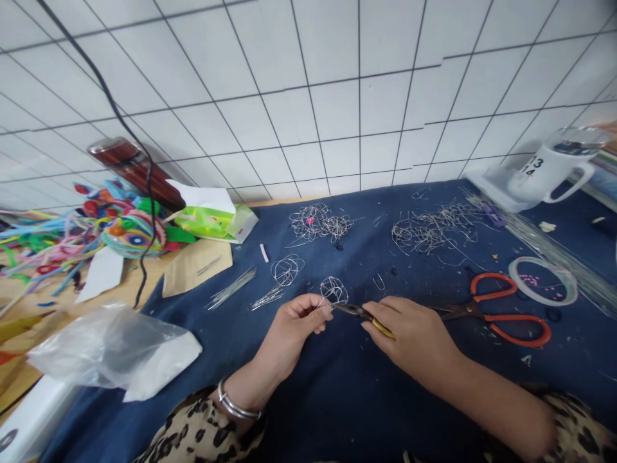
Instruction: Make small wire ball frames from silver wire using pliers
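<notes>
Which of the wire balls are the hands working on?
The wire ball held in the left hand, beside the pliers; the others lie untouched on the blue cloth.

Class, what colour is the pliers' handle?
The pliers' handle is yellow where visible, shown in the head view.

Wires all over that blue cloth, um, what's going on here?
A person is working wire with both hands. The left hand pinches the edge of a small rounded wire piece, and the right hand holds pliers with their tips right by those fingertips. On the blue cloth beyond lie a tangled wire heap and straight wires; orange-handled scissors lie to the right.
</notes>
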{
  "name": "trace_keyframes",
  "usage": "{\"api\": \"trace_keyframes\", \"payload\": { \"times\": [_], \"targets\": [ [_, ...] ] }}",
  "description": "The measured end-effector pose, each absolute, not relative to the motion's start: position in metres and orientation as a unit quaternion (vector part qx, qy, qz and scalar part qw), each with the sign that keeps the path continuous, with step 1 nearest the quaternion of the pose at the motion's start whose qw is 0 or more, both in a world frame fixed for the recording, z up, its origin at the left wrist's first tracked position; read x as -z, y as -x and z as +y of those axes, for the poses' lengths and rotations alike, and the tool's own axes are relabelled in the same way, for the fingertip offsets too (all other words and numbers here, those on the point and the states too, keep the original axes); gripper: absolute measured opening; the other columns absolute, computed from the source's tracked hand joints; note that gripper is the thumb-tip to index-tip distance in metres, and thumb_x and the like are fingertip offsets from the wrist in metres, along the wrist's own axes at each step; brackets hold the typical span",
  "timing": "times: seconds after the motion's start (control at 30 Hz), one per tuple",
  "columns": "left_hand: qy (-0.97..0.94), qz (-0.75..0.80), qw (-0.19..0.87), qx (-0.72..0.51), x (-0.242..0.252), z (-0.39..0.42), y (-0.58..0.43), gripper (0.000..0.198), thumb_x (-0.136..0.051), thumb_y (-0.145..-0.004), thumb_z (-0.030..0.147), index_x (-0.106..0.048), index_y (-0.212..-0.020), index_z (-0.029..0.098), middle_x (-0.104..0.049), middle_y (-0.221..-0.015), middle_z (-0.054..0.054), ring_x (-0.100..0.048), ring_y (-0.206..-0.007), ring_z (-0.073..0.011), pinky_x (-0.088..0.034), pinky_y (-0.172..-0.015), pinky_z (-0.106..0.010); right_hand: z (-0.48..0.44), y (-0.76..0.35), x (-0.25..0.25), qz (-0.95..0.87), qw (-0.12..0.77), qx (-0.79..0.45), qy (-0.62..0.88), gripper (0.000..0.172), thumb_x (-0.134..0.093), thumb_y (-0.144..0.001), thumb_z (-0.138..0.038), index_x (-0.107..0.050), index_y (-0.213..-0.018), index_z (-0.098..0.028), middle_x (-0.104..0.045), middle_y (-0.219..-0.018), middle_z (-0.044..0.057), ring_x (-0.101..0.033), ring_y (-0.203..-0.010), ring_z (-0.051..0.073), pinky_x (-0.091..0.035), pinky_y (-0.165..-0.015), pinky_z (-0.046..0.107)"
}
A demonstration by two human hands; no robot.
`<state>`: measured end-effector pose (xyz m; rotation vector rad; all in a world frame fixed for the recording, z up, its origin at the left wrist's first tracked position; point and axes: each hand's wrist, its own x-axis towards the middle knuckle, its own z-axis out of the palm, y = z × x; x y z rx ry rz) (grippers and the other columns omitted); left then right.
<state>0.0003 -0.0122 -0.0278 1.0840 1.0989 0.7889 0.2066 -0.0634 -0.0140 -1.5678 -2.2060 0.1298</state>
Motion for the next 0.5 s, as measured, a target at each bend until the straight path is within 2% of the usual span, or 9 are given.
{"api": "trace_keyframes", "payload": {
  "times": [0.5],
  "targets": [
    [-0.481, 0.477, 0.658, -0.329, 0.0241, -0.0114, 0.0003, 0.009, -0.066, -0.076, 0.022, -0.064, -0.074, 0.013, -0.059, -0.066, 0.000, -0.045, -0.056, -0.0068, -0.036, -0.056, -0.018, -0.0646, -0.2046, 0.0154, -0.788, 0.227, -0.054, 0.569, 0.021, -0.051, -0.086, -0.029, -0.063, -0.102, -0.021, -0.065, -0.083, 0.003, -0.061, -0.078, 0.015, -0.048, -0.074, 0.026]
  ]
}}
